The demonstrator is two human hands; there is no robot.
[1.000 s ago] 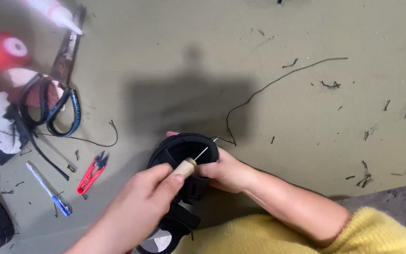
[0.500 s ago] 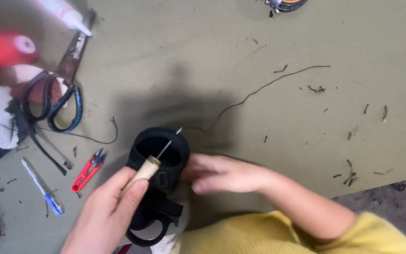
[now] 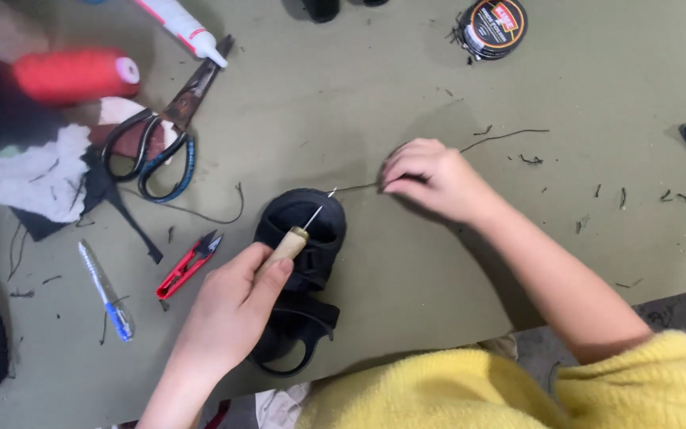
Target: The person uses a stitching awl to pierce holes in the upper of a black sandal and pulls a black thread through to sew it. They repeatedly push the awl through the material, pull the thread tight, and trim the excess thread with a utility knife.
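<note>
An olive-green surface point(image 3: 406, 87) fills the view, littered with short dark thread scraps; little of the room shows beyond its near edge. A yellow sleeve point(image 3: 518, 389) runs along the near right. A black sandal point(image 3: 299, 274) lies at the near centre of the surface. Far left lie large scissors point(image 3: 156, 135), a red thread spool point(image 3: 73, 75) and a white glue tube point(image 3: 180, 24); a round tin point(image 3: 494, 28) sits far right. Left of the sandal are red snips point(image 3: 188, 264) and a blue pen point(image 3: 105, 290).

The left hand point(image 3: 228, 314) reaches from the near side, its grip clamped on a wooden-handled awl point(image 3: 291, 242) whose needle points into the sandal. The right hand point(image 3: 430, 179) hovers just beyond the sandal, fingers pinched together on a dark thread point(image 3: 355, 188) running to the sandal.
</note>
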